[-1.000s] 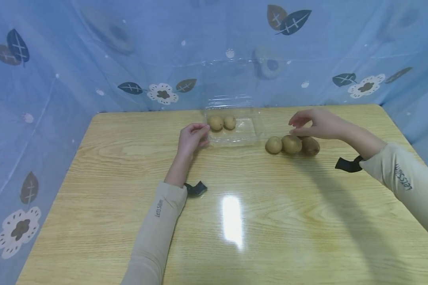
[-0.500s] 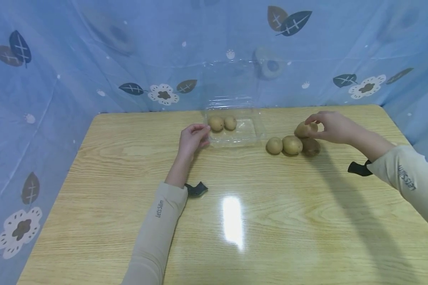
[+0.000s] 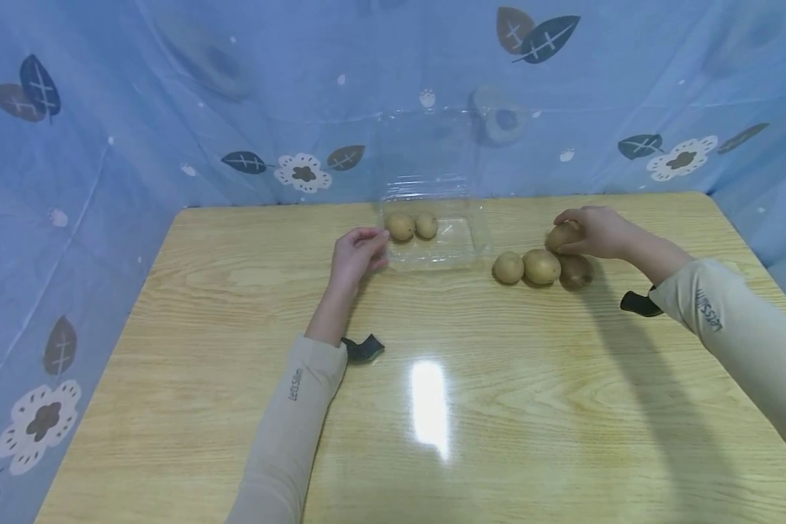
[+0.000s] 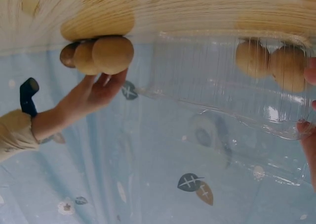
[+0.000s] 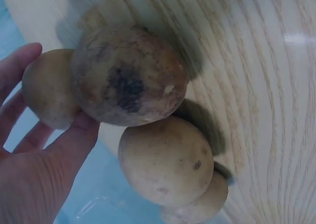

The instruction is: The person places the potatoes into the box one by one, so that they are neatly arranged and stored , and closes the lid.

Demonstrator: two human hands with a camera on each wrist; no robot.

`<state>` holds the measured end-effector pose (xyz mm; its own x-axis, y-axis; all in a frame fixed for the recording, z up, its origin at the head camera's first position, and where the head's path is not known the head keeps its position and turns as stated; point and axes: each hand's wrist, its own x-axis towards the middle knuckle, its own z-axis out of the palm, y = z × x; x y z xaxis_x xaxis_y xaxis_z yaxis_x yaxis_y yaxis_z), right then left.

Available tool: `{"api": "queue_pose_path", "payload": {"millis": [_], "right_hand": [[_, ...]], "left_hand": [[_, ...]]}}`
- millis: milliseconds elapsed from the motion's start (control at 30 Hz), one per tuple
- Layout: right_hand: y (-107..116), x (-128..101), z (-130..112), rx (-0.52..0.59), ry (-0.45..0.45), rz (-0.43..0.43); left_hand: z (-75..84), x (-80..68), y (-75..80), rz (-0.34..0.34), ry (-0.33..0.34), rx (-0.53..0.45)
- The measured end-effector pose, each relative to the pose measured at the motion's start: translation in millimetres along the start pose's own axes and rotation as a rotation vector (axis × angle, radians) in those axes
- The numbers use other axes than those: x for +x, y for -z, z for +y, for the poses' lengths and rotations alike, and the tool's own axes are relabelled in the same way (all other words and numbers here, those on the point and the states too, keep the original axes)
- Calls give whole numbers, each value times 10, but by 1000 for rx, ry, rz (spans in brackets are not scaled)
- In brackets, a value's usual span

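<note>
**Where the three cams sit**

Head cam looks forward and down over the whole tabletop (image 3: pixel 432 349) from a way back. Left wrist cam sits low by the clear box (image 4: pixel 222 80), flipped. Right wrist cam is super close on the potatoes (image 5: pixel 165 167), which all three views share.

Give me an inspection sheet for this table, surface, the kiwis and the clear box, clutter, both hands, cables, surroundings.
Surface: light wood-grain table, glossy, with one bright light reflection.
Job's things: clear plastic box at the far edge, lid up, two kiwis inside; three kiwis in a row on the table to its right; a fourth kiwi in the right hand.
Clutter: nothing seen.
Grippers: left hand pinches the box's left rim; right hand grips the fourth kiwi just behind the row.
Cables: nothing seen; only a black strap at each wrist.
Surroundings: blue curtain printed with leaves and flowers, around the table.
</note>
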<state>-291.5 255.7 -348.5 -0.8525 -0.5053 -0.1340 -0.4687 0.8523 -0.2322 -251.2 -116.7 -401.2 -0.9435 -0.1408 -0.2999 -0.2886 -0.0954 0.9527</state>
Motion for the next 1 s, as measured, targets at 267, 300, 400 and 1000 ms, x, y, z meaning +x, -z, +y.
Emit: {"api": "queue_pose_path", "payload": {"millis": [267, 300, 400, 1000], "right_hand": [[35, 41, -22, 2, 31, 33], [52, 49, -40, 4, 38, 51], [123, 76, -139, 9, 57, 101], [215, 470, -1037, 60, 188, 149]], "left_hand": [[0, -13, -4, -9, -15, -2], [-2, -12, -3, -9, -16, -1], [-6, -5, 2, -8, -17, 3], [-1, -14, 5, 3, -24, 20]]}}
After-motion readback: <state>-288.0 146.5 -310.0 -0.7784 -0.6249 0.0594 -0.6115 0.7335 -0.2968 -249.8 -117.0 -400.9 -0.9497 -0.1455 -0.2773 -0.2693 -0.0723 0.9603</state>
